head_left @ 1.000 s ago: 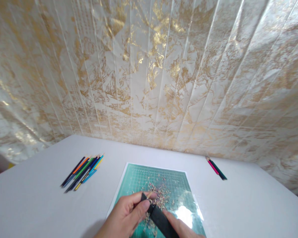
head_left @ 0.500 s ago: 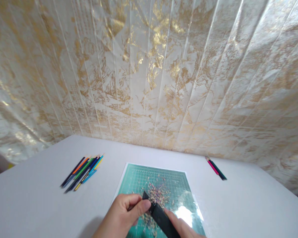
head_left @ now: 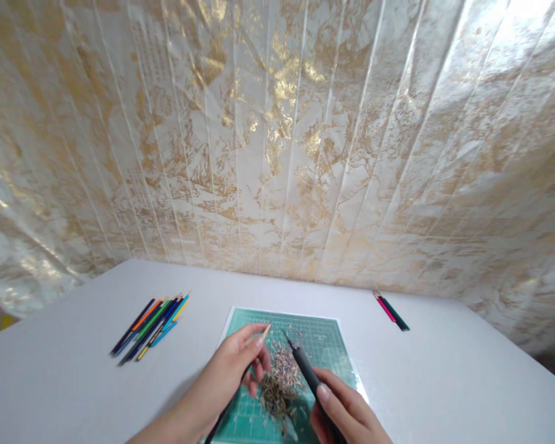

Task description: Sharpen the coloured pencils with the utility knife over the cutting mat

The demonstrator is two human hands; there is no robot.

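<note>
My left hand (head_left: 244, 351) is closed around a dark pencil (head_left: 226, 408), whose bare wooden tip points up and away past my fingertips. In my right hand (head_left: 345, 404) is a black-handled craft knife (head_left: 308, 371), its thin blade aimed up and to the left. Blade and pencil tip are a short gap apart, above the green cutting mat (head_left: 321, 333). A heap of pencil shavings (head_left: 282, 376) lies on the mat between my hands, browner at the near end.
At the left of the white table (head_left: 69, 370) lies a bunch of coloured pencils (head_left: 150, 327). Several more pencils, pink and dark green (head_left: 392, 311), rest at the right. A shiny gold-patterned sheet (head_left: 277, 154) hangs behind the table.
The knife has moved off the pencil and turned, so its blade now shows edge-on. My left hand has shifted up, showing the pencil's tip, and more of the shavings are visible.
</note>
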